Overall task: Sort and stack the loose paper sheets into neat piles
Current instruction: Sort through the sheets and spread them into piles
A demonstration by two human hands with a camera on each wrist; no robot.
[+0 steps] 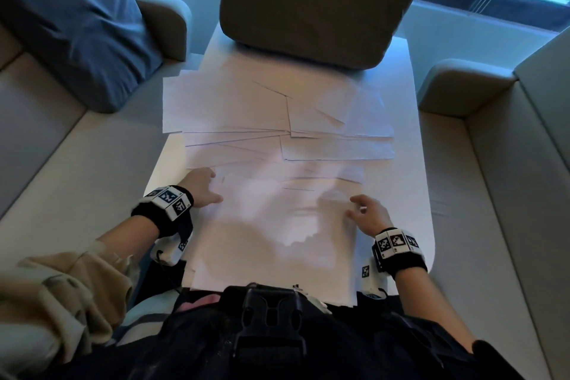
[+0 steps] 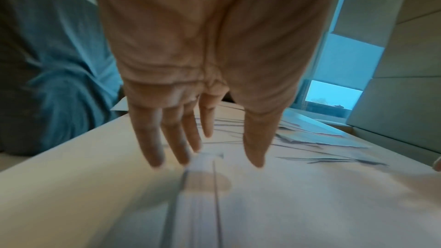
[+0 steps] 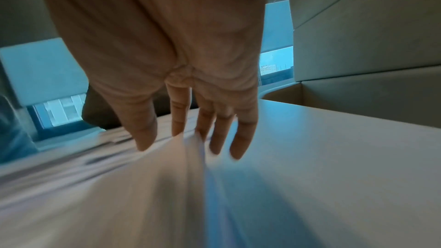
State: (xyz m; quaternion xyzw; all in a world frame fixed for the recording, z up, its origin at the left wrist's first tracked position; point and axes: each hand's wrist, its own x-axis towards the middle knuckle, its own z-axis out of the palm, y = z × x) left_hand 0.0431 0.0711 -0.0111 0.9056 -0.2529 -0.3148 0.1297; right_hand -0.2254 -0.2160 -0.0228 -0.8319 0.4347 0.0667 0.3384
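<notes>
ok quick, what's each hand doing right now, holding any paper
Left hand: open, fingers straight over the near paper stack, gripping nothing.
Right hand: open, fingers extended at the stack's right edge, no sheet held.

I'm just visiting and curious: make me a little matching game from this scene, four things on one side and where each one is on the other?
Things:
1. left hand
2. right hand
3. brown cushion
4. loose sheets

Places:
A. far end of the table
B. spread across the table's middle
C. left edge of the near paper pile
D. right edge of the near paper pile

Pairs: 1-C, 2-D, 3-A, 4-B
</notes>
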